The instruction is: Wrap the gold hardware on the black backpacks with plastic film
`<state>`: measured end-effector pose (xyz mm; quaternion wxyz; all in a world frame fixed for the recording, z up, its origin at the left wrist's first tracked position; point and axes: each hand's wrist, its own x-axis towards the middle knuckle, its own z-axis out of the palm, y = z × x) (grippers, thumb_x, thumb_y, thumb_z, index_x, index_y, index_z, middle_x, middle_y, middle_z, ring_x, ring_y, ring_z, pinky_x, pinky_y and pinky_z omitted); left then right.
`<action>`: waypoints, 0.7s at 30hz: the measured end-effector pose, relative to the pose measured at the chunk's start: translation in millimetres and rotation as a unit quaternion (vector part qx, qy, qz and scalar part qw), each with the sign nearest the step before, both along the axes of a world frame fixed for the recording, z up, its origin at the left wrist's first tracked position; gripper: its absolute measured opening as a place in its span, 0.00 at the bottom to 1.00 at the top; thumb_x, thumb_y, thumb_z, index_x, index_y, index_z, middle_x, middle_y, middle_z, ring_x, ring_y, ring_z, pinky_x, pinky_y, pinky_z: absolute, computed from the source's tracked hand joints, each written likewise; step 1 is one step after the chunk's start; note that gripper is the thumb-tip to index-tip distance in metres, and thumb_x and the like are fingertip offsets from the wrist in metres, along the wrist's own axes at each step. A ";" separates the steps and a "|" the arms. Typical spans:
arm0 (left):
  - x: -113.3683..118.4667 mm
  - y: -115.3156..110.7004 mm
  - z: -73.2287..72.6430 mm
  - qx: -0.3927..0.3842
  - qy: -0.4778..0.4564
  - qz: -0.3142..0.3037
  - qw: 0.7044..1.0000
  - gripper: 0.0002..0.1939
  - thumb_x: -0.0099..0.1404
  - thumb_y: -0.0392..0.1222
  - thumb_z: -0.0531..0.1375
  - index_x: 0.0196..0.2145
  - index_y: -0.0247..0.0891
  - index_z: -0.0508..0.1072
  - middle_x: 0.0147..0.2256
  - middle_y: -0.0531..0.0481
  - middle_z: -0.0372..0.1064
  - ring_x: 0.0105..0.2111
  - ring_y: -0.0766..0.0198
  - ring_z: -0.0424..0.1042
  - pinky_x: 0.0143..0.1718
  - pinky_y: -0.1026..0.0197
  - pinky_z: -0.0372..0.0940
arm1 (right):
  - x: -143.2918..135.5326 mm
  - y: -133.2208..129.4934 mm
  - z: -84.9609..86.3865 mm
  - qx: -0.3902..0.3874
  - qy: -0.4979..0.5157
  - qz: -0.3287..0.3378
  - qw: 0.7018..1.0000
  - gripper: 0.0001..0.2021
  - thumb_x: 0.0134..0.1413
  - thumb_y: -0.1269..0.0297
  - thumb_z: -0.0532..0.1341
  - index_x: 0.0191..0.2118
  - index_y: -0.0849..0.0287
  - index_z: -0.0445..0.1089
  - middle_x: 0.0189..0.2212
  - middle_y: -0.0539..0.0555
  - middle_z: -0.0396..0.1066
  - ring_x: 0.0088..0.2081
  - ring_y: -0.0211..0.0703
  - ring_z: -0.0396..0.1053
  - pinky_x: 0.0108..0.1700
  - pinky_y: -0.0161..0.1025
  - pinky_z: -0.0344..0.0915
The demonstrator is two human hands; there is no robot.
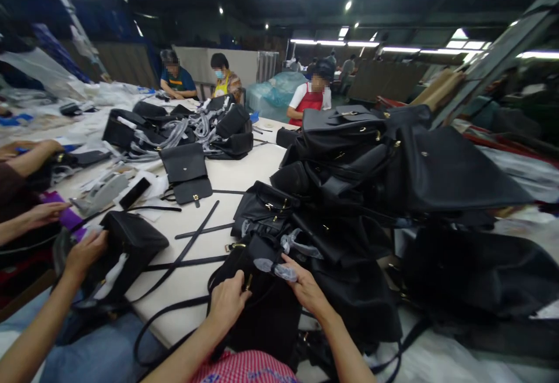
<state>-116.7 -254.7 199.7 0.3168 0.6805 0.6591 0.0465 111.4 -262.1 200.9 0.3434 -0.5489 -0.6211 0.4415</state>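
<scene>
A black bag (266, 322) with gold-coloured hardware lies in front of me at the table's near edge. My left hand (227, 301) is closed on its left upper side, fingers pinched beside a small gold metal piece (248, 282). Over the top of the bag, my right hand (308, 290) grips a handle wrapped in clear plastic (285, 271). That hand's fingertips are partly hidden behind the plastic. A gold buckle (236, 247) on a black strap shows just beyond my left hand.
Black bags (349, 150) are piled high on my right. More bags with wrapped handles (187, 127) lie further back. Loose straps (196, 237) and a phone (134, 193) are on the white table (248, 167). At left, a co-worker's hand (87, 249) touches another black bag (135, 243).
</scene>
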 end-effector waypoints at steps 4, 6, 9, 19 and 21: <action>2.4 0.4 -8.1 -0.018 0.026 -0.007 0.999 0.07 0.59 0.37 0.57 0.37 0.40 0.68 0.33 0.46 0.72 0.39 0.51 0.72 0.39 0.57 0.57 | -1.8 -4.1 -6.8 0.020 0.002 -0.024 1.000 0.21 0.49 0.75 0.54 0.45 0.53 0.77 0.61 0.57 0.64 0.62 0.50 0.60 0.63 0.51 0.53; 1.1 4.1 -6.2 -0.032 0.014 -0.004 0.999 0.02 0.58 0.36 0.57 0.31 0.39 0.69 0.32 0.46 0.72 0.39 0.51 0.71 0.38 0.57 0.57 | -2.9 -6.6 -8.8 0.029 0.003 -0.034 0.999 0.20 0.51 0.74 0.53 0.46 0.53 0.76 0.61 0.58 0.63 0.62 0.50 0.60 0.63 0.53 0.53; -3.0 12.1 2.4 -0.081 -0.037 0.000 0.996 0.11 0.56 0.37 0.59 0.18 0.38 0.64 0.23 0.50 0.66 0.33 0.55 0.70 0.33 0.60 0.56 | -6.6 -12.5 -7.1 0.046 -0.005 -0.043 0.998 0.20 0.52 0.74 0.53 0.46 0.53 0.76 0.60 0.59 0.65 0.62 0.49 0.60 0.63 0.53 0.54; -7.2 24.4 21.6 -0.477 -0.535 0.368 0.593 0.12 0.67 0.30 0.52 0.25 0.34 0.62 0.20 0.57 0.58 0.10 0.79 0.52 0.07 0.77 0.42 | -13.6 -29.3 -6.2 0.101 -0.070 -0.107 0.987 0.24 0.54 0.77 0.52 0.55 0.53 0.69 0.58 0.54 0.68 0.61 0.42 0.62 0.65 0.47 0.54; -6.3 18.4 22.4 -0.479 -0.533 0.410 0.564 0.11 0.68 0.29 0.50 0.28 0.32 0.65 0.21 0.53 0.62 0.11 0.74 0.61 0.08 0.76 0.55 | -10.6 -50.1 -7.6 0.097 -0.089 -0.144 0.981 0.27 0.55 0.74 0.54 0.60 0.54 0.63 0.60 0.55 0.65 0.61 0.44 0.61 0.64 0.47 0.56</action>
